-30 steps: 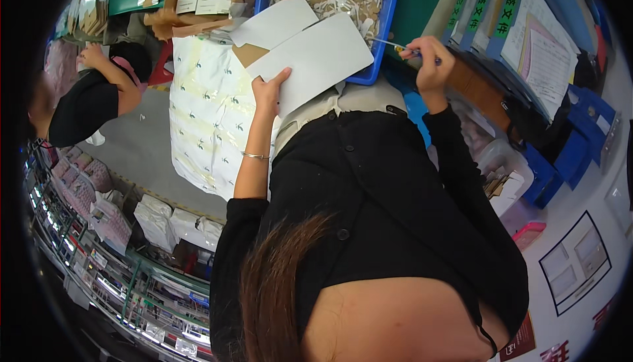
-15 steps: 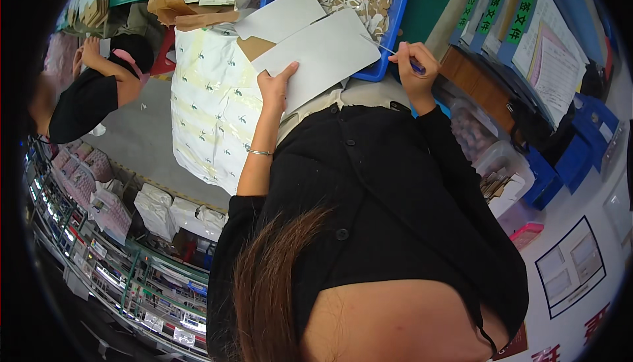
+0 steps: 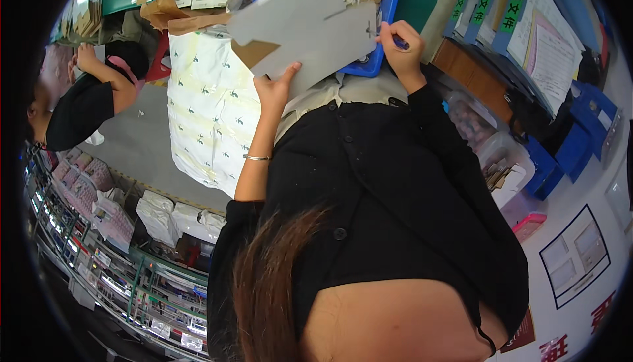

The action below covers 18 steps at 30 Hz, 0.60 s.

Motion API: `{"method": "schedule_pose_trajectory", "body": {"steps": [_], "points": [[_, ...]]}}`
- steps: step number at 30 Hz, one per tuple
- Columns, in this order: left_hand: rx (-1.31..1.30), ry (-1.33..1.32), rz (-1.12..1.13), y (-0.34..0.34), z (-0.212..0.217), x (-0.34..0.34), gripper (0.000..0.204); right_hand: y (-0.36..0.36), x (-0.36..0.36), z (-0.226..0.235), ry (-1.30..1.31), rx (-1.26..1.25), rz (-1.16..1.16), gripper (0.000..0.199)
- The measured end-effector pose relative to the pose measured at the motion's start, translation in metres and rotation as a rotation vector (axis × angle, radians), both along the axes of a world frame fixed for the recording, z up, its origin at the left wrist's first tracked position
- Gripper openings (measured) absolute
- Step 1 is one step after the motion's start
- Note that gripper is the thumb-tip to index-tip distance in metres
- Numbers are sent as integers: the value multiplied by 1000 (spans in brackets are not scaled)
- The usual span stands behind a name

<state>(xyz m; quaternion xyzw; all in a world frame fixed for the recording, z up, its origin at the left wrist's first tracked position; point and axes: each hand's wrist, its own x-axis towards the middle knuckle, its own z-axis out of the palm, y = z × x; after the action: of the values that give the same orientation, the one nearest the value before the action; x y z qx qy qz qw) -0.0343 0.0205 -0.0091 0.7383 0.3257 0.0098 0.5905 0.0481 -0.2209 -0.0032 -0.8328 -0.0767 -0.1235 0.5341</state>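
Note:
My left hand (image 3: 273,91) grips a white cardboard sheet (image 3: 333,49) at its near left edge, thumb on top; the fingers underneath are hidden. A brown patch of cardboard (image 3: 254,53) shows at the sheet's left side, beside a second white flap (image 3: 283,12). My right hand (image 3: 405,52) is closed around the blue handle of a slim tool (image 3: 399,43). Its thin tip lies at the sheet's right edge, by a small slit; the exact kind of tool is not clear. Below the sheet stands a blue bin (image 3: 391,12) with white and brown cardboard scraps.
A white patterned wrapped bundle (image 3: 208,111) lies to the left. Beyond it is an opened brown carton (image 3: 161,14) with printed papers. Blue file binders (image 3: 511,16) and clear plastic boxes (image 3: 504,157) stand on the right. Another person (image 3: 86,105) works at far left.
The white sheet and its flap have tilted and shifted up. My right hand has moved slightly left and up, bringing the tool's tip to the sheet's right edge. My left hand keeps its hold.

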Motion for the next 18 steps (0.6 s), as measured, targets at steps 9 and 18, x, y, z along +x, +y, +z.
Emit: {"method": "schedule_pose_trajectory", "body": {"steps": [9, 18], "points": [[-230, 137, 218, 13, -40, -6, 35, -5, -12, 36, -6, 73, -52, 21], [-287, 146, 243, 11, -36, -5, 35, 6, -13, 24, 2, 69, 50, 21]]}}
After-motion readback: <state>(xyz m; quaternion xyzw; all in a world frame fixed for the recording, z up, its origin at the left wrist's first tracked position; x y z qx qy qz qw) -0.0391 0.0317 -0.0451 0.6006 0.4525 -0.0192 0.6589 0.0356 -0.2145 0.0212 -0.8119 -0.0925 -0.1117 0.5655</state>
